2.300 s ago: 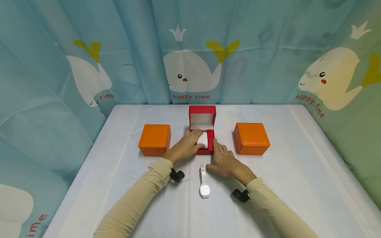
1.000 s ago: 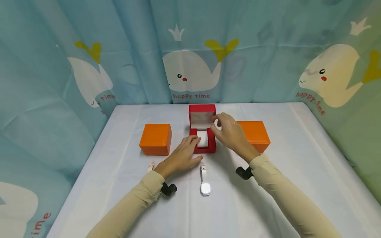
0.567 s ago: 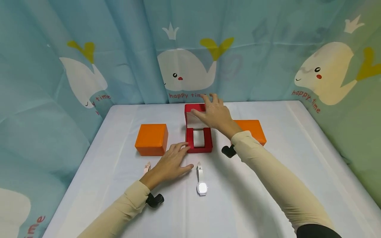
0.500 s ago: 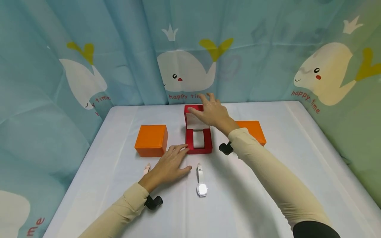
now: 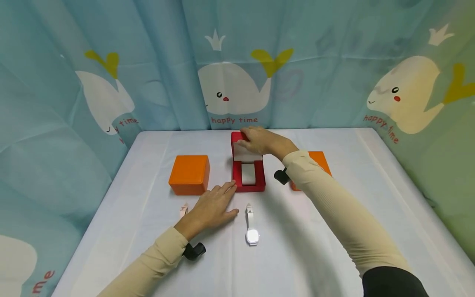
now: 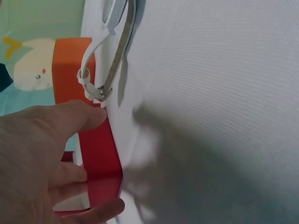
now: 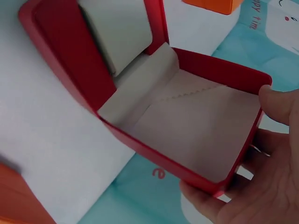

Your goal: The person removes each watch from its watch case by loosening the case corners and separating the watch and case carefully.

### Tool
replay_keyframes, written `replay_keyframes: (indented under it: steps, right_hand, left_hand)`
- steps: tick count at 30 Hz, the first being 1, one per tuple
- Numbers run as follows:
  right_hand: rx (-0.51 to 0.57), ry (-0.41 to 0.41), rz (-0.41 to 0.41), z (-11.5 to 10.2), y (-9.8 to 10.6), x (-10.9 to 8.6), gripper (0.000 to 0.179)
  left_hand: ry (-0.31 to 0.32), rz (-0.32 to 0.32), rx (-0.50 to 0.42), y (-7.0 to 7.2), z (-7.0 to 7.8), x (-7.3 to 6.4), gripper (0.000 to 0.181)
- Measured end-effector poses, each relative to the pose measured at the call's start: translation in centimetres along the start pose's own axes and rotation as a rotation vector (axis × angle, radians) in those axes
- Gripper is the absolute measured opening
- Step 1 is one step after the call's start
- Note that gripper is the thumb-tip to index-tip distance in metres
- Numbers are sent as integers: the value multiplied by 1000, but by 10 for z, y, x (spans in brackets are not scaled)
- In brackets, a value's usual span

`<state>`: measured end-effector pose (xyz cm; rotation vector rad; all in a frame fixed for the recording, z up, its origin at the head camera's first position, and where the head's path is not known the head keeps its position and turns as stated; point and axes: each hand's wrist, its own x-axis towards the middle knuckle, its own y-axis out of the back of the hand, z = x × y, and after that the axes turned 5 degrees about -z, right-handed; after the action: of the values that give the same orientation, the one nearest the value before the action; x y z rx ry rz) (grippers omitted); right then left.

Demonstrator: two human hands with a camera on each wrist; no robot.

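Observation:
A red watch box (image 5: 250,188) stands open at mid-table, a white cushion (image 5: 248,174) in its base. My right hand (image 5: 261,140) grips the top edge of the raised lid. In the right wrist view the thumb lies on the rim of the lid (image 7: 196,116) and the fingers are behind it. My left hand (image 5: 211,206) has its fingers spread, fingertips at the box's front left corner. Whether they press on it is unclear. A white wristwatch (image 5: 252,236) lies in front of the box, near my left thumb. My left hand partly hides a pinkish watch strap (image 5: 184,210).
An orange box (image 5: 189,173) stands left of the red one. Another orange box (image 5: 320,161) at the right is partly covered by my right forearm. A white cloth covers the table (image 5: 156,152), and a blue whale-print curtain (image 5: 167,74) hangs behind it.
My right hand has gone from the table right of the red box up to its lid, and now grips it. My left hand has drawn back from the cushion to the front left corner.

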<state>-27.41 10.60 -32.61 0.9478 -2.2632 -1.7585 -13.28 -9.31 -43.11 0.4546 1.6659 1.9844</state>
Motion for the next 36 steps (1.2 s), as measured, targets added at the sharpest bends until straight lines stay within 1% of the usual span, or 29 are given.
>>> replay_keyframes:
  steps: [4, 7, 10, 14, 17, 24, 27, 32, 36]
  right_hand:
    - [8, 47, 23, 2, -5, 0, 59]
    - [9, 71, 60, 6, -12, 1, 58]
    - [-16, 91, 133, 10, -21, 1, 57]
    - [-72, 103, 250, 13, -34, -1, 57]
    - [-93, 97, 301, 13, -40, -3, 57]
    - [-135, 98, 341, 12, -46, -7, 56]
    - [-153, 96, 343, 12, -49, -9, 55]
    - [-163, 106, 345, 10, -51, -11, 55]
    - [-168, 118, 363, 11, -53, -12, 56]
  left_hand:
    - [-11, 28, 20, -4, -2, -2, 70]
    - [-27, 54, 38, -8, -3, -4, 70]
    - [-29, 62, 44, -11, -4, -5, 69]
    - [-22, 40, 32, -12, -2, -6, 70]
    - [-19, 34, 30, -12, -2, -6, 71]
    - [-18, 48, 71, -10, -1, -4, 71]
    - [-21, 31, 101, -8, 0, -4, 72]
    - [-9, -4, 163, -7, 0, -5, 76]
    - [-1, -3, 205, -7, 1, -4, 76]
